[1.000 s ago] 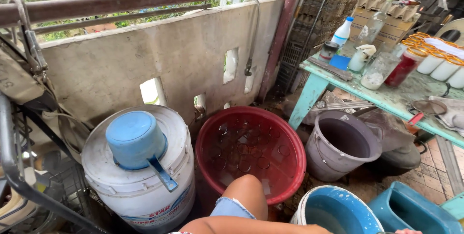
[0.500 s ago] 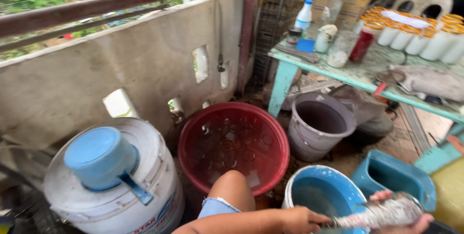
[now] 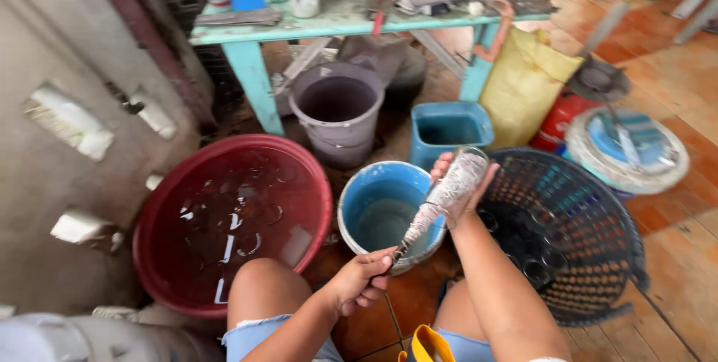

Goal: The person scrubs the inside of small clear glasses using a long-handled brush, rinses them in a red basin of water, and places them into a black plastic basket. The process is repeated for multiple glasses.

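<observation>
My right hand point(image 3: 465, 179) is shut around a clear glass bottle point(image 3: 452, 191), held tilted above the rim of a round blue bucket point(image 3: 359, 197) with water in it. A frothy bottle brush fills the bottle. My left hand point(image 3: 361, 280) grips the brush's thin wire handle point(image 3: 400, 248) just below the bottle's mouth. Both hands hover over my knees. A big red basin point(image 3: 303, 182) at the left holds water and several sunken glass pieces. A dark plastic basket point(image 3: 598, 205) at the right has several glass jars in it.
A grey bucket point(image 3: 336, 111) and a square blue bin point(image 3: 449, 129) stand under a turquoise table point(image 3: 247, 63) loaded with bottles and a rag. A yellow sack point(image 3: 523, 81), a red cylinder point(image 3: 557, 115) and a lidded white pail point(image 3: 628, 149) sit at the right. A concrete wall point(image 3: 45, 182) runs along the left.
The view has swung right and down. The bottle with the brush has come up from the lower right and now sits over the blue bucket's edge, with both hands in full view.
</observation>
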